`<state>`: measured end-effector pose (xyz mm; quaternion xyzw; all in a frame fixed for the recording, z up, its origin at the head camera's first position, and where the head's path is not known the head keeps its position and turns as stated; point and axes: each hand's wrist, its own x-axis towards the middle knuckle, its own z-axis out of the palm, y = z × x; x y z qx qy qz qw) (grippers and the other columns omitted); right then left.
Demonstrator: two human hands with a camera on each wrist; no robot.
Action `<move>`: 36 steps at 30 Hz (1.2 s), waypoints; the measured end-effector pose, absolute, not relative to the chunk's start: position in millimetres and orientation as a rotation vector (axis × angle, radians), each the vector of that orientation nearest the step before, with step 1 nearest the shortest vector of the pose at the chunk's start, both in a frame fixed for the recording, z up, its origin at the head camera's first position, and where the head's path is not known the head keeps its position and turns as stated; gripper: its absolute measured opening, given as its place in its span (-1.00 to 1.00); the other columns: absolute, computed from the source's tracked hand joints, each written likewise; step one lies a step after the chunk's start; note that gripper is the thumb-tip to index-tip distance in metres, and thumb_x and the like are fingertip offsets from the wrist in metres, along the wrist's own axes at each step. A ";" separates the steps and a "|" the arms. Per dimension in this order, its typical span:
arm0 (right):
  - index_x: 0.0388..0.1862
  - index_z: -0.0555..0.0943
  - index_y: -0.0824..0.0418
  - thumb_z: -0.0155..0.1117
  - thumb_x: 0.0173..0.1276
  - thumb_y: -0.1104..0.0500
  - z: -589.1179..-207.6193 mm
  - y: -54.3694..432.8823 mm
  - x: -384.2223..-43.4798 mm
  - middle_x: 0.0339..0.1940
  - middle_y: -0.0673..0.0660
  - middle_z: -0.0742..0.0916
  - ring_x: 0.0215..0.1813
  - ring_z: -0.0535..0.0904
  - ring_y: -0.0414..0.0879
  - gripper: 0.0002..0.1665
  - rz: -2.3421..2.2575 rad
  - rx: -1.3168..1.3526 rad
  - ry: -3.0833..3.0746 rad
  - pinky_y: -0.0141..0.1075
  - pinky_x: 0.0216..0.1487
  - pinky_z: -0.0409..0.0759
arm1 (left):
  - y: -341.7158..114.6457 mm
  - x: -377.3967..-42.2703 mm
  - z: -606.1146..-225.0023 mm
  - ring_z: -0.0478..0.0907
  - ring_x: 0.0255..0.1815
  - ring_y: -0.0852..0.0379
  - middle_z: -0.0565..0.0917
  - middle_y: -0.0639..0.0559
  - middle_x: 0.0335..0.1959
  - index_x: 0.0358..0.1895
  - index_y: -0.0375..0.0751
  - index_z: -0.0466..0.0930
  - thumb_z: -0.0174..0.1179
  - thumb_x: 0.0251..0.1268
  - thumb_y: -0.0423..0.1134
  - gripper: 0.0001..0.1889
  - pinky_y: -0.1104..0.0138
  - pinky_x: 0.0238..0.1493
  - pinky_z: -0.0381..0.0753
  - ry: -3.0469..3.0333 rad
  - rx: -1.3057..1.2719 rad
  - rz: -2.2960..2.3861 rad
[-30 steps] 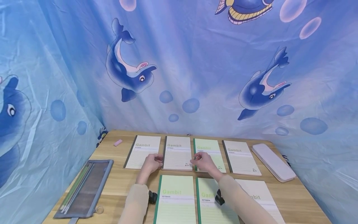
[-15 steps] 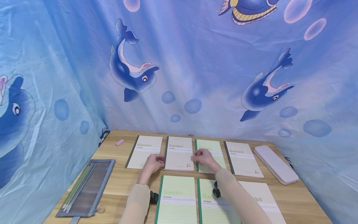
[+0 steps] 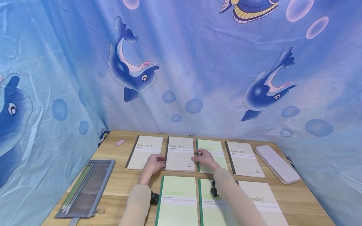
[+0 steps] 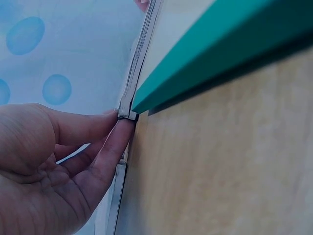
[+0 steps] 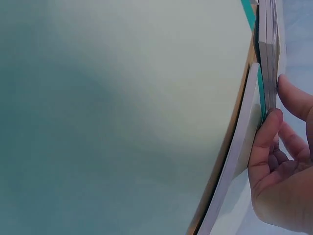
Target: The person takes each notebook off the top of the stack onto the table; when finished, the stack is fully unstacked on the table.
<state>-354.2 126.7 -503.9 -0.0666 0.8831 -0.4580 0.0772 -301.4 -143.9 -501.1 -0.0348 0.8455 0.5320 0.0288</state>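
In the back row, second from the left, lies a white Gambit notebook (image 3: pixel 178 154) with a dark spine. Several layers show along its edge (image 4: pixel 139 58) in the left wrist view. My left hand (image 3: pixel 154 164) pinches its spine side at the near corner, thumb above and a finger against the lower edge. From the opposite side my right hand (image 3: pixel 205 158) holds the right edge, thumb on the cover side and index fingertip at the underside. The right hand's fingers overlap the green notebook (image 3: pixel 212 146) beside it.
White notebooks flank the row at left (image 3: pixel 145 152) and right (image 3: pixel 244 157). Nearer lie two green notebooks, one at left (image 3: pixel 178 201), and a white one (image 3: pixel 268 201). A mesh pencil pouch (image 3: pixel 93 188), a pink eraser (image 3: pixel 120 142) and a pale case (image 3: pixel 277 164) lie at the sides.
My right forearm and wrist have swung a little to the left, and the right fingertips sit slightly further over the notebook's edge. My left hand stays in place. The head view shifts slightly.
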 end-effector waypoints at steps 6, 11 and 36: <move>0.15 0.62 0.33 0.49 0.22 0.13 -502.4 125.5 -351.6 -0.31 0.12 0.59 -0.32 0.51 -0.09 -0.45 -1.384 -0.140 2.608 -0.31 -0.30 0.62 | -144.2 -301.6 -502.4 0.65 -0.10 -0.05 0.69 -0.21 -0.10 0.13 -0.48 0.58 0.21 0.16 -0.62 -0.59 0.26 -0.15 0.72 2.618 -0.100 1.641; 0.20 0.59 0.33 0.47 0.24 0.20 -501.0 123.3 -351.8 -0.28 0.09 0.58 -0.27 0.50 -0.10 -0.44 -1.388 -0.096 2.583 -0.30 -0.21 0.64 | -145.5 -301.3 -500.1 0.65 -0.11 -0.04 0.69 -0.21 -0.11 0.12 -0.48 0.58 0.22 0.16 -0.62 -0.60 0.25 -0.16 0.72 2.633 -0.089 1.631; 0.22 0.59 0.30 0.49 0.21 0.23 -498.8 121.4 -348.8 -0.25 0.11 0.61 -0.29 0.54 -0.11 -0.42 -1.410 -0.080 2.574 -0.24 -0.14 0.67 | -143.2 -290.0 -475.6 0.61 0.02 -0.18 0.67 -0.27 -0.03 0.13 -0.48 0.57 0.26 0.27 -0.41 -0.63 0.10 -0.04 0.67 2.772 -0.020 1.373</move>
